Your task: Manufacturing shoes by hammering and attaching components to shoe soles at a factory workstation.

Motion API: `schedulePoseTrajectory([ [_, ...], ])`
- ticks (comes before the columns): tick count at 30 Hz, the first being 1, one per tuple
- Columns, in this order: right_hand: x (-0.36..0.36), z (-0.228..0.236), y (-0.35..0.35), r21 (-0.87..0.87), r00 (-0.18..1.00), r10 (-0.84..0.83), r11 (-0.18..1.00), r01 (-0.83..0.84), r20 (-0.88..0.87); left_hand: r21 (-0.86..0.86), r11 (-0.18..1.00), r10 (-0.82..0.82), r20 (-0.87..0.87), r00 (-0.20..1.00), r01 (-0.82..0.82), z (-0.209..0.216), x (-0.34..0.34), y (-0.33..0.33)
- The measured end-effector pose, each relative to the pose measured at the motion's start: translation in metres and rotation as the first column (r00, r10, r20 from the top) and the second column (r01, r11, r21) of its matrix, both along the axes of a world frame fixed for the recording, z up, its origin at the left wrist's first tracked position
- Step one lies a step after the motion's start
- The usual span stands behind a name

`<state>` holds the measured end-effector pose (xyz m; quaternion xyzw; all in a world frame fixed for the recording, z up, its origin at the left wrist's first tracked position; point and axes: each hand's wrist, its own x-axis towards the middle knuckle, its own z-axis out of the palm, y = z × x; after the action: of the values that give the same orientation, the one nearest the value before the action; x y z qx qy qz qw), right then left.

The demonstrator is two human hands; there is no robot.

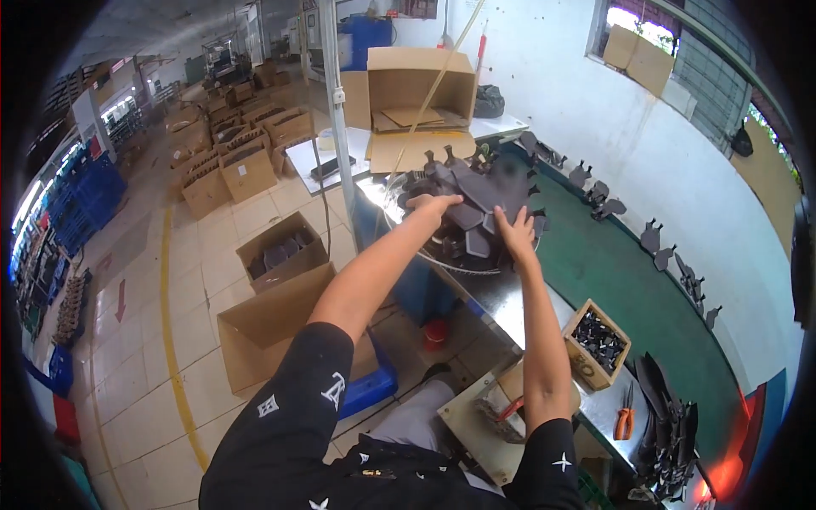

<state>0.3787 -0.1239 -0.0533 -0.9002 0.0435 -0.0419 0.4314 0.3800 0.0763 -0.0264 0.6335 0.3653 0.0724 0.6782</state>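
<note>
A heap of flat dark grey plastic parts (469,214), some with knobbed stems, fills a round container with a pale wire-like rim (466,270). My left hand (435,206) reaches over the heap's near left side, its thumb stretched onto a part and its other fingers apart. On the right side my right hand (517,233) has its fingers spread, with the thumb against a part's edge. Neither hand is visibly closed round a part. The upper right of the heap is smeared by motion.
Along the green conveyor belt (612,246) lie more dark parts. A wooden box (597,343) of small black pieces and orange-handled pliers (626,418) rest on the metal bench. An open carton (422,93) stands behind the heap; another carton (274,327) sits low at my left.
</note>
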Motion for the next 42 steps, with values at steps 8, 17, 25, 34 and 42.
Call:
schedulePoseTrajectory([
  [8,0.005,-0.001,-0.003,-0.020,0.993,0.099,0.995,-0.098,0.064,-0.214,0.880,-0.391,0.180,0.902,0.424,-0.012,0.003,0.057],
  [17,-0.017,0.005,0.020,-0.078,0.970,0.226,0.973,-0.219,0.095,0.118,0.988,0.103,-0.008,0.995,-0.101,-0.030,0.017,0.030],
  [25,-0.023,0.011,0.017,0.065,0.971,0.223,0.971,-0.229,0.082,-0.319,0.907,-0.160,0.340,0.927,0.273,-0.030,0.016,0.077],
  [34,-0.014,0.000,0.007,-0.007,0.967,0.254,0.967,-0.254,-0.024,-0.333,0.868,-0.227,0.394,0.891,0.369,-0.010,-0.021,0.100],
  [42,-0.007,-0.002,-0.009,-0.168,0.962,0.218,0.955,-0.244,-0.163,-0.142,0.897,-0.334,0.404,0.852,0.419,-0.016,-0.026,0.121],
])
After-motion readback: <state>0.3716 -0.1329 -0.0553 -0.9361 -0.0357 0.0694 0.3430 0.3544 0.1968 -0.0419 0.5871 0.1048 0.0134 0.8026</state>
